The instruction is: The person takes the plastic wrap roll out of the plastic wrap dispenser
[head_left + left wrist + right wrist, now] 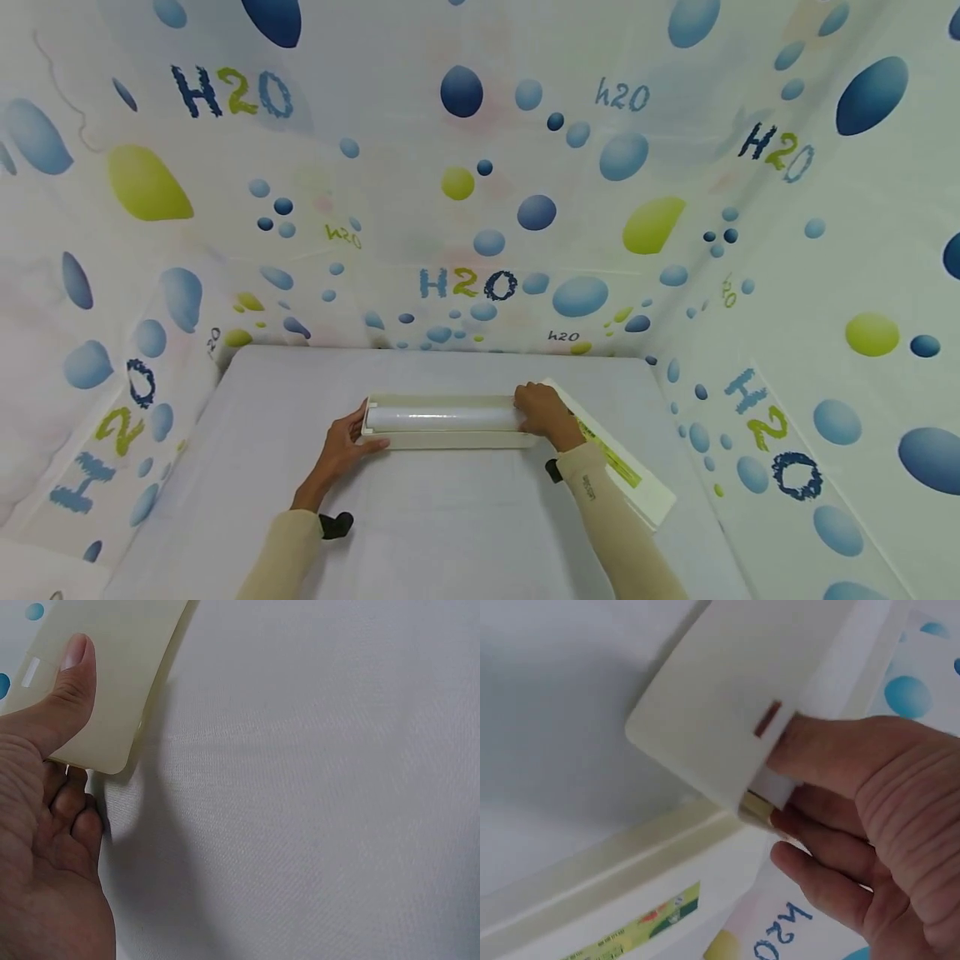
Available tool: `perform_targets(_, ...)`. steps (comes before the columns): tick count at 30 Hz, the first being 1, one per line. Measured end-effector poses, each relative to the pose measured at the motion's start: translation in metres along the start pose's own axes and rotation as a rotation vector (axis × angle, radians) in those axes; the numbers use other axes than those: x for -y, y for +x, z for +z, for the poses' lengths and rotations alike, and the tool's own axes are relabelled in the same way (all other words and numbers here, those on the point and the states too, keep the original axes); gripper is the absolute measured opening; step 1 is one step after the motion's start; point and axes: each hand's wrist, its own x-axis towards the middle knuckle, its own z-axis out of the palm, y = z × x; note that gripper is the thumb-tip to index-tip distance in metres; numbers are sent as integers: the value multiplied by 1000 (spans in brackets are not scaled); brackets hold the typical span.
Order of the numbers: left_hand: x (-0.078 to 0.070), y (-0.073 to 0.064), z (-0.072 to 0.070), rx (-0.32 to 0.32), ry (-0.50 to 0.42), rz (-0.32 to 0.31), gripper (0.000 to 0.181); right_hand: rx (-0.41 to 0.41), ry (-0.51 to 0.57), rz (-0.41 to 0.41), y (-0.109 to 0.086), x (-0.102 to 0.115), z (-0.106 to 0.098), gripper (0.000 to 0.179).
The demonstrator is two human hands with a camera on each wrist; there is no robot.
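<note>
A long cream cling film dispenser (461,440) lies crosswise before me, its top off and a shiny roll of film (442,418) showing inside. My left hand (347,446) grips its left end. In the left wrist view the thumb (79,675) lies along the front wall (124,682), with the other fingers curled beneath the end. My right hand (547,412) holds the right end and covers that end of the roll. In the right wrist view, thumb and fingers close around the end beside a small slot (768,718).
A long cream lid (656,502) with a green and yellow label (615,458) lies slanted at the right, partly behind my right hand and forearm. White cloth covers the table (450,525). Curtains (390,183) printed with bubbles and H2O lettering stand behind and on both sides.
</note>
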Motion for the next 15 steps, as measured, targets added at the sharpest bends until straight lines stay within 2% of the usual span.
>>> perform_targets(4, 1, 1, 2, 0, 7, -1, 100, -18, -42, 31, 3, 0, 11, 37)
perform_targets(8, 1, 1, 2, -13, 22, 4, 99, -25, -31, 48, 3, 2, 12, 38)
perform_targets(15, 0, -1, -2, -18, 10, 21, 98, 33, 159, 138, -1, 0, -6, 44)
